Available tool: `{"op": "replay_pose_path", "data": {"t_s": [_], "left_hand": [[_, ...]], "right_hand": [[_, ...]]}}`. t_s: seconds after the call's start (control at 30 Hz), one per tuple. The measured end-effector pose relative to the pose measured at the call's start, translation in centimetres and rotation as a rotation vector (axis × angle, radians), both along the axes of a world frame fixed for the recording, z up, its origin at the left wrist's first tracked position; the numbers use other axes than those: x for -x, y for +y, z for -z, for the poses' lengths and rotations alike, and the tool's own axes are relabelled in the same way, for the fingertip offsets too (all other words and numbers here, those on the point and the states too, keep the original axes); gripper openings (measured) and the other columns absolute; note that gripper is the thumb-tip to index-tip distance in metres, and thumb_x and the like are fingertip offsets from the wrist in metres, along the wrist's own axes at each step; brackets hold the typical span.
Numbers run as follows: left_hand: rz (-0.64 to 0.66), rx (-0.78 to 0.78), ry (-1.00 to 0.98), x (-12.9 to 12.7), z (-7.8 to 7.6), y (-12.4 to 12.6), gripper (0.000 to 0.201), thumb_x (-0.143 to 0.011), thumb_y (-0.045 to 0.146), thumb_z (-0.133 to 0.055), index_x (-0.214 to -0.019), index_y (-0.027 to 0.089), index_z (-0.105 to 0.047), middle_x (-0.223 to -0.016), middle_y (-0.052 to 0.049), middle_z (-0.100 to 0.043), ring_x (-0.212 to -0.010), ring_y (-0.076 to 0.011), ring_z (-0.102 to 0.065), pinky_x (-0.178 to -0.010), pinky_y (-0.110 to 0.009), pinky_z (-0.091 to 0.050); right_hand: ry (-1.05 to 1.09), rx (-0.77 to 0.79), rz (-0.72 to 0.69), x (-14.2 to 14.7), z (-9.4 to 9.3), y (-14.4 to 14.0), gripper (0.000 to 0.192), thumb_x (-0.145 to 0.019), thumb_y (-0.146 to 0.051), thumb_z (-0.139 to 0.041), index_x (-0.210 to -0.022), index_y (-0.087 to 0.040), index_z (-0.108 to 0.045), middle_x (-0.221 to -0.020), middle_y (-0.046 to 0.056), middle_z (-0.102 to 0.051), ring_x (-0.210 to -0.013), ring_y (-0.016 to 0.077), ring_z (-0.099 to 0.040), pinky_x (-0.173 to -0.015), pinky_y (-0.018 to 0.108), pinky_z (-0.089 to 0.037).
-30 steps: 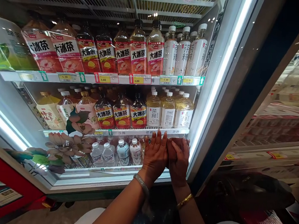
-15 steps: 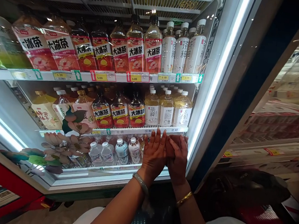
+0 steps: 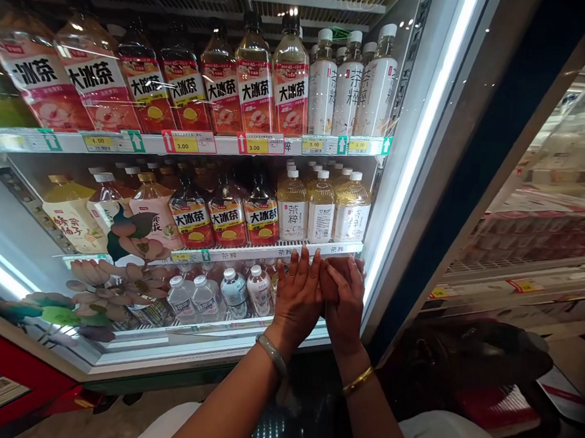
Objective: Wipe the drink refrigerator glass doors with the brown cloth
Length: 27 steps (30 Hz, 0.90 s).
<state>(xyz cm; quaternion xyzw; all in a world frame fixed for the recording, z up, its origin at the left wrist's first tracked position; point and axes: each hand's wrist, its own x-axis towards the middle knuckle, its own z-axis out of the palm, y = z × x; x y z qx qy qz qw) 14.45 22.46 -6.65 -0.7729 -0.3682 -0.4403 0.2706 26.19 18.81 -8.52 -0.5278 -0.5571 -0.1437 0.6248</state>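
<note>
My left hand (image 3: pixel 297 299) and my right hand (image 3: pixel 345 306) lie flat side by side, fingers up, against the glass front of a drinks cooler (image 3: pixel 412 154). Their fingertips reach the edge of the middle shelf (image 3: pixel 270 252). Neither hand holds anything that I can see. Just above them stand white-labelled tea bottles (image 3: pixel 320 211). Left of my left hand, small clear water bottles (image 3: pixel 232 288) stand on the bottom shelf. A pale green bangle (image 3: pixel 272 352) is on my left wrist and a gold one (image 3: pixel 358 380) on my right.
Red-labelled iced tea bottles (image 3: pixel 227 214) fill the middle shelf and the top shelf (image 3: pixel 254 89), above yellow price tags (image 3: pixel 257 144). A lotus decal (image 3: pixel 118 280) covers the glass at lower left. A dark bag (image 3: pixel 462 364) sits at right, and a red cabinet (image 3: pixel 6 366) at lower left.
The whole view has slid a little up and to the left. Both hands stay pressed together at the same spot under the middle shelf edge.
</note>
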Motion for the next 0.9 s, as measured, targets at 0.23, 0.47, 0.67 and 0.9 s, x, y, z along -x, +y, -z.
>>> {"op": "replay_pose_path", "data": {"t_s": [0.23, 0.47, 0.67, 0.9], "left_hand": [[-0.023, 0.011, 0.012, -0.3, -0.1, -0.2, 0.082, -0.098, 0.022, -0.057, -0.168, 0.014, -0.016, -0.174, -0.016, -0.006, -0.164, -0.0323, -0.002, -0.134, -0.055, 0.001], [-0.003, 0.011, -0.012, -0.4, -0.3, -0.3, 0.080, -0.100, 0.022, -0.055, -0.168, 0.014, -0.015, -0.174, -0.015, -0.001, -0.164, -0.0315, 0.000, -0.133, -0.053, 0.002], [0.004, -0.004, -0.009, -1.0, -0.7, -0.6, 0.079, -0.101, 0.025, -0.055, -0.168, 0.018, -0.015, -0.174, -0.013, -0.010, -0.164, -0.0276, -0.001, -0.134, -0.048, 0.001], [0.029, 0.037, 0.027, -1.5, -0.4, -0.3, 0.077, -0.102, 0.023, -0.051, -0.168, 0.018, -0.011, -0.173, -0.013, -0.013, -0.163, -0.0266, 0.001, -0.134, -0.049, 0.002]], "right_hand": [[0.141, -0.026, 0.026, -1.5, -2.3, -0.1, 0.037, -0.098, -0.021, -0.058, -0.133, -0.024, -0.069, -0.168, 0.010, -0.038, -0.160, 0.0330, -0.031, -0.130, 0.066, -0.027], [0.020, 0.013, 0.018, -0.1, -0.1, 0.0, 0.035, -0.099, -0.031, -0.061, -0.133, -0.025, -0.070, -0.163, 0.013, -0.046, -0.156, 0.0337, -0.039, -0.128, 0.070, -0.028], [0.170, -0.034, 0.036, -0.6, -0.4, 0.0, 0.034, -0.098, -0.029, -0.061, -0.131, -0.023, -0.070, -0.165, 0.013, -0.041, -0.158, 0.0345, -0.034, -0.129, 0.069, -0.028], [0.088, -0.037, -0.014, -0.8, -0.1, 0.3, 0.037, -0.097, -0.027, -0.063, -0.134, -0.024, -0.069, -0.165, 0.013, -0.042, -0.157, 0.0337, -0.038, -0.129, 0.065, -0.033]]}}
